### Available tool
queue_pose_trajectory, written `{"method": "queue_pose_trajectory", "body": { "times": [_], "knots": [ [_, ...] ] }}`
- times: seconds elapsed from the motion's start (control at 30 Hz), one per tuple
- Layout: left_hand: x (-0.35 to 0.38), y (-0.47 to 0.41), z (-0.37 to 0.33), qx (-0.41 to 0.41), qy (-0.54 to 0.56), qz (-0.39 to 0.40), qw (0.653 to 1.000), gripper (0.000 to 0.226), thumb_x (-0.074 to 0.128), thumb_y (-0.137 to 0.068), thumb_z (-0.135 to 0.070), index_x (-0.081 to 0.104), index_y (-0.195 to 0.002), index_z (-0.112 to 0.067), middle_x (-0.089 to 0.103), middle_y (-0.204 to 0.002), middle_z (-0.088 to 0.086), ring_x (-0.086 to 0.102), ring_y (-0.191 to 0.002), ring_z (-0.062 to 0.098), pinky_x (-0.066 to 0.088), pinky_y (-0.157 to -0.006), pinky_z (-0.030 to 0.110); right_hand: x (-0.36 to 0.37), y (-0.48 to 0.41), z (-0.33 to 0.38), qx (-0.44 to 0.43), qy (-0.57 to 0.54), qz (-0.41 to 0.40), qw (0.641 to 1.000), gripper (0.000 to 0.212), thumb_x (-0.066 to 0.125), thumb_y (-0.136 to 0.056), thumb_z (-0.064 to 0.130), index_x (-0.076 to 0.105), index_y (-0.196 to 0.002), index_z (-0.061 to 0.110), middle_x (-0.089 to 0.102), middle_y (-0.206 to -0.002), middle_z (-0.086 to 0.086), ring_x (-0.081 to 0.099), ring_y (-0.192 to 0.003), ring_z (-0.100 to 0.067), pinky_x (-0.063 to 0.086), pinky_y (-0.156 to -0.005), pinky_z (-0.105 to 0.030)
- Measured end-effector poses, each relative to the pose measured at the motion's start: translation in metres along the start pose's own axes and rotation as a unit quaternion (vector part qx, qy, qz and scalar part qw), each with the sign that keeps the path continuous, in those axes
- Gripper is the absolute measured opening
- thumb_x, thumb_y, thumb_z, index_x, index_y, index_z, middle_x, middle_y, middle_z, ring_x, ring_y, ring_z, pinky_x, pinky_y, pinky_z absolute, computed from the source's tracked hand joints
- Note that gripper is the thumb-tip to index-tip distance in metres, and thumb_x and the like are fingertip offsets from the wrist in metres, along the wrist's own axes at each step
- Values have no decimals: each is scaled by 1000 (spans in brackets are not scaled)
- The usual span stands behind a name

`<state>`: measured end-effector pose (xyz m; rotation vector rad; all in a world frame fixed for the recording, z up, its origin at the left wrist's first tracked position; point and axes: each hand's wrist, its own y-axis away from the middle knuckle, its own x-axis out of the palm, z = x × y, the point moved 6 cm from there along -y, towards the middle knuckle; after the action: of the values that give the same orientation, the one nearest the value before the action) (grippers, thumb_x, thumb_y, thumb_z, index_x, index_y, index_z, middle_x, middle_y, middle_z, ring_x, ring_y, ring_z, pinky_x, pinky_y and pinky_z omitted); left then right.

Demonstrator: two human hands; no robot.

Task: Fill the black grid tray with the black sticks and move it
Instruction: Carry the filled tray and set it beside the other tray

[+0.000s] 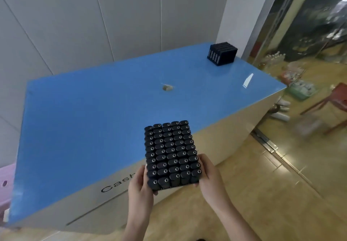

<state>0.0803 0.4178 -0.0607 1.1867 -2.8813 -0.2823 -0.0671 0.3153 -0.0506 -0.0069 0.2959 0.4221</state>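
The black grid tray [161,187] is packed with several rows of black sticks [171,150], their round metal-ringed ends facing up. I hold it in the air over the near right edge of the blue table [90,120]. My left hand [139,188] grips its near left side, and my right hand [210,178] grips its near right side. A stack of black trays [222,53] stands on edge at the table's far right corner.
A small round hole [167,87] sits in the middle of the tabletop. A white panelled wall is behind the table. A glass wall, a red chair [332,102] and baskets of goods are to the right. A pink stool [5,180] is at the left edge.
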Motion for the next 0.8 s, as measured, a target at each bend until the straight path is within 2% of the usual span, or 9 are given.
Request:
{"method": "queue_pose_trajectory", "body": {
  "times": [0.1, 0.2, 0.27, 0.43, 0.57, 0.67, 0.8],
  "knots": [
    [58, -1, -4, 0, -4, 13, 1000, 30, 32, -93, 6, 57, -78, 0, 49, -60, 8, 37, -44, 4, 33, -42, 13, -53, -17, -11, 9, 8, -19, 1000, 27, 35, -100, 19, 54, -80, 15, 50, -49, 3, 44, -44, -10, 38, -49, -32],
    [109, -6, -8, 0, -18, 30, 999, 27, 33, -94, 4, 56, -80, 3, 50, -63, 13, 37, -45, 6, 34, -43, 15, -99, -31, -21, 23, 10, -38, 999, 27, 35, -99, 12, 55, -82, 14, 51, -51, 4, 43, -42, -6, 38, -46, -23],
    [137, -12, -14, 8, -33, 40, 999, 25, 35, -94, 2, 58, -82, 3, 53, -64, 14, 38, -44, 6, 36, -43, 16, -124, -40, -26, 29, 5, -48, 998, 27, 35, -98, 8, 55, -82, 14, 50, -52, 0, 42, -42, -7, 38, -46, -22],
    [199, -37, -27, 25, -50, 73, 996, 23, 37, -95, -1, 57, -85, 6, 53, -66, 15, 38, -45, 6, 35, -43, 18, -172, -72, -42, 43, -7, -80, 996, 25, 36, -98, 6, 57, -86, 13, 48, -44, 5, 42, -41, -5, 37, -46, -21],
    [254, -72, -35, 35, -67, 102, 992, 25, 37, -95, -1, 57, -81, 4, 51, -61, 13, 38, -43, 7, 35, -43, 18, -210, -114, -51, 50, -13, -110, 993, 27, 36, -98, 6, 57, -87, 19, 49, -43, 6, 40, -40, -4, 37, -46, -21],
    [294, -103, -46, 48, -72, 113, 990, 25, 37, -95, -2, 49, -76, 8, 44, -59, 11, 35, -44, 10, 33, -43, 19, -236, -153, -53, 49, -10, -129, 990, 29, 36, -97, 6, 56, -84, 22, 46, -40, 5, 39, -40, -6, 34, -46, -21],
    [337, -146, -70, 68, -62, 116, 989, 37, 38, -99, -19, 44, -72, 6, 38, -58, 8, 33, -50, 16, 32, -46, 22, -265, -208, -54, 50, -3, -141, 989, 28, 39, -95, 2, 56, -80, 19, 46, -40, 5, 38, -39, -6, 32, -45, -20]
  ]
}}
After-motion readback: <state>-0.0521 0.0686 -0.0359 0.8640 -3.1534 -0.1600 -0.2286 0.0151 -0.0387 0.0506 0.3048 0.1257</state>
